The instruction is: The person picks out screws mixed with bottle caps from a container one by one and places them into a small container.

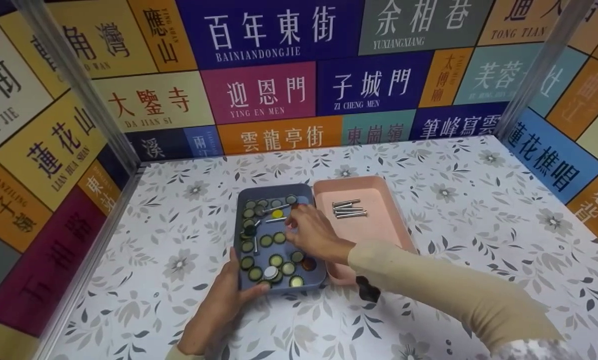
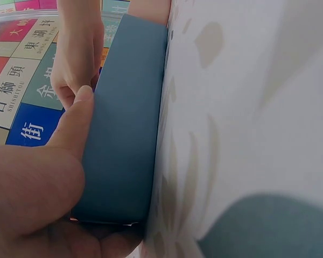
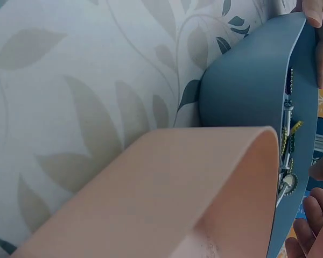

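Note:
A blue-grey tray [image 1: 273, 191] holds several bottle caps [image 1: 254, 273], mostly greenish, with a yellow cap [image 1: 277, 214] and a white round piece [image 1: 270, 272] among them. A few metal screws [image 1: 256, 246] lie between the caps. My left hand [image 1: 223, 295] grips this tray at its near left corner, thumb over the rim. My right hand [image 1: 311, 230] hovers over the tray's right side, its fingers bent loosely; in the right wrist view the thumb [image 3: 322, 167] stands apart from the fingers, with nothing seen between them.
A pink tray [image 1: 374, 230] stands against the right side of the blue-grey one, with several screws [image 1: 351, 215] lying in it. Both are on a white leaf-patterned tabletop [image 1: 178, 265]. Panels of coloured street-name signs [image 1: 258, 92] rise behind and at both sides.

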`<state>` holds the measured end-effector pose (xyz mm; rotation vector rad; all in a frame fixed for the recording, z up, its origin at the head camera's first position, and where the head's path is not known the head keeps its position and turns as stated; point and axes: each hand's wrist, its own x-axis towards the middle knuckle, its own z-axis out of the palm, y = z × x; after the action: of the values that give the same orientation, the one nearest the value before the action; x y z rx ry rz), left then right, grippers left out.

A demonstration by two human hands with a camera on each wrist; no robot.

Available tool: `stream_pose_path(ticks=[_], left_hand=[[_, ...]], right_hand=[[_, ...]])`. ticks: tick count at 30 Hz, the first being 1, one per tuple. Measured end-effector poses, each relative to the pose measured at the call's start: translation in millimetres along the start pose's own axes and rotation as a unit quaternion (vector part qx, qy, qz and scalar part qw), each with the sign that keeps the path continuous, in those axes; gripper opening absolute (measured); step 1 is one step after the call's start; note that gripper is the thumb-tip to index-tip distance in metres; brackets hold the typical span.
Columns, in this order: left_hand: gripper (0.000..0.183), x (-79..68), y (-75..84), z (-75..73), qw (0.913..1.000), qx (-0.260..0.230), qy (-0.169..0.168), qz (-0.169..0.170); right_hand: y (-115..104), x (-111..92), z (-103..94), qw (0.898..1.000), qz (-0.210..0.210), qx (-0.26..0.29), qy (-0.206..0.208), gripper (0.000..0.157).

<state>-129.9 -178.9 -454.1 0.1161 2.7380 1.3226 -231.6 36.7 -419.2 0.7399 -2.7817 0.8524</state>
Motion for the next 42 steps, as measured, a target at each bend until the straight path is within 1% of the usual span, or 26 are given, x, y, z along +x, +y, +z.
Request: stream_pose_path(ticks=[5,11,17,20,24,30,34,39,42], left_hand=[[0.124,0.3,-0.4,0.0,1.0000,-0.001,0.002,-0.002],[0.122,0.0,-0.2,-0.1,1.0000,0.004,0.001,0.002],[0.121,-0.2,0.8,-0.3,0.9999,0.003,0.000,-0.015],[0.122,-0.2,0.7,0.1,0.9998,-0.002,0.000,-0.018],[0.122,-0.1,0.7,0.8,0.9999,-0.002,0.002,-0.016],[0.120,0.3,0.8,1.7,1.0000,0.000,0.004,-0.008],[0.120,-0.3,0.4,1.5,0.9999,0.008,0.006,-0.012],[0.120,0.3,-1.2,2.5,0.9999,0.008,0.006,-0.014],[0.119,0.0,-0.5,1.5,0.9999,0.011,0.005,-0.012]], right_hand=[[-4.4,0.2,3.3,1.000,0.010,0.006,-0.022,0.024],[-9.3,-0.2,8.2,1.000,0.015,-0.003,-0.028,0.023],[-13.6,-0.3,11.7,0.999,0.027,-0.006,-0.037,0.026],[-15.6,0.8,13.0,0.999,0.024,-0.009,-0.040,0.025],[-19.3,2.1,14.0,0.998,0.023,-0.008,-0.054,0.024],[-26.5,6.7,15.4,0.997,0.035,-0.022,-0.067,0.023],[-30.9,9.7,19.4,0.996,0.040,-0.033,-0.077,0.022],[-34.4,11.1,24.4,0.996,0.037,-0.050,-0.070,0.026],[-35.3,12.4,27.4,0.997,0.021,-0.055,-0.056,0.029]])
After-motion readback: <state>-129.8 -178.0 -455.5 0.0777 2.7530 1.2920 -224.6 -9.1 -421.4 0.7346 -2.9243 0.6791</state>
